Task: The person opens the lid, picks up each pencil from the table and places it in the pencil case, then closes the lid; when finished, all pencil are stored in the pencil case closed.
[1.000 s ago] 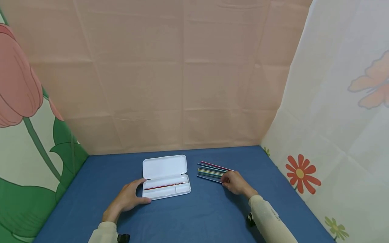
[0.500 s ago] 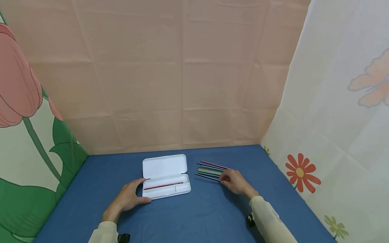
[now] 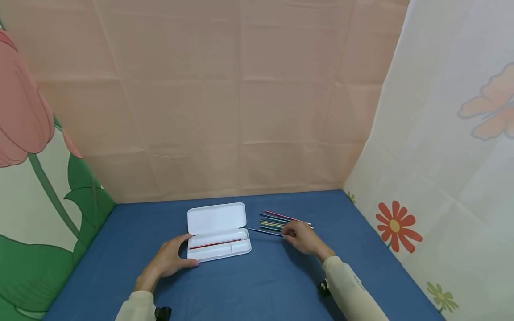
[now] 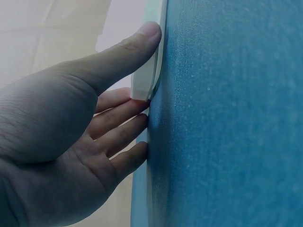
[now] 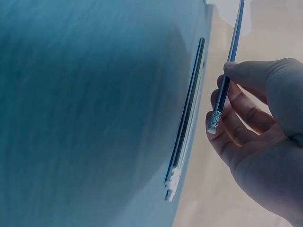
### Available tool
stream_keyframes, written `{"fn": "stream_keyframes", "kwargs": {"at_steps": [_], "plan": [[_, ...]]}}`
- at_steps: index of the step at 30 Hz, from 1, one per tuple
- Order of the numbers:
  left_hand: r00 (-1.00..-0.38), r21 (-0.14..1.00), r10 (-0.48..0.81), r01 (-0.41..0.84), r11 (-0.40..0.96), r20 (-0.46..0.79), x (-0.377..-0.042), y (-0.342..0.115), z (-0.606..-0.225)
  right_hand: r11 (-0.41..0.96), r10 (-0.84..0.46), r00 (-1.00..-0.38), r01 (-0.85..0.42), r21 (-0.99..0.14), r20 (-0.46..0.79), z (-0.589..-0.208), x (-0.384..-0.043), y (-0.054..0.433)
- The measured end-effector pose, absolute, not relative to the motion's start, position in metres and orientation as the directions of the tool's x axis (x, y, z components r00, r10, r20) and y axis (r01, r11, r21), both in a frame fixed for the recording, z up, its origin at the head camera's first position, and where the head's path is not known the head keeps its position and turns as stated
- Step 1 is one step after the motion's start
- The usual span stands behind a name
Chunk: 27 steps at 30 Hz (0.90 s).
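Observation:
A white pencil case (image 3: 217,257) lies with its lid raised on the blue cloth, and a red pencil (image 3: 217,244) rests inside it. My left hand (image 3: 170,257) spans the case's left end, thumb at the front corner and fingers at the back; the left wrist view shows the thumb against the case's wall. My right hand (image 3: 304,238) pinches a dark blue pencil (image 5: 232,52) between thumb and fingers near its eraser end, above the cloth. The pencil's other end points left, close to the case's right side. Several loose pencils (image 3: 272,224) lie just behind the right hand.
The blue cloth (image 3: 249,290) covers the table, which ends at a beige backdrop (image 3: 241,111). Printed curtains hang at both sides: a tulip curtain (image 3: 24,102) on the left and a flower curtain (image 3: 425,156) on the right.
My right hand has drawn the dark blue pencil leftward, away from the loose pencils and nearer the case. The left hand stays at the case.

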State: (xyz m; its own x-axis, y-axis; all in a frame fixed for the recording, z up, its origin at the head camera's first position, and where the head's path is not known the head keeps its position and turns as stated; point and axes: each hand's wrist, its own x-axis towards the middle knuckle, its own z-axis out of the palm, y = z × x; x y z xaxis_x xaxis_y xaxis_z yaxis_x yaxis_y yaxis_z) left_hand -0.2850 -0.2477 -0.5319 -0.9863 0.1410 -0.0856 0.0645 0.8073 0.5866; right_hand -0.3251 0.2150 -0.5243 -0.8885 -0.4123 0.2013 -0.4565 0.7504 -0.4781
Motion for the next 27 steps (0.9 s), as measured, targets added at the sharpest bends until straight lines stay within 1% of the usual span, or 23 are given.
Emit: {"fn": "stream_keyframes", "kwargs": {"at_steps": [6,13,20,27], "plan": [[-0.987,0.587,0.144,0.072,0.806,-0.076,-0.286,-0.25,-0.534,0.725,-0.451,-0.862,-0.505,-0.467,0.232,-0.521,-0.328,0.203],[-0.987,0.59,0.139,0.067,0.805,-0.078,-0.287,-0.249,-0.535,0.719,-0.472,-0.851,-0.522,-0.458,0.228,-0.518,-0.334,0.185],[-0.986,0.589,0.141,0.064,0.805,-0.085,-0.286,-0.249,-0.533,0.679,-0.517,-0.82,-0.567,-0.466,0.245,-0.515,-0.336,0.165],[-0.986,0.591,0.146,0.068,0.804,-0.085,-0.286,-0.25,-0.533,0.665,-0.542,-0.805,-0.587,-0.461,0.243,-0.514,-0.339,0.147]]}}
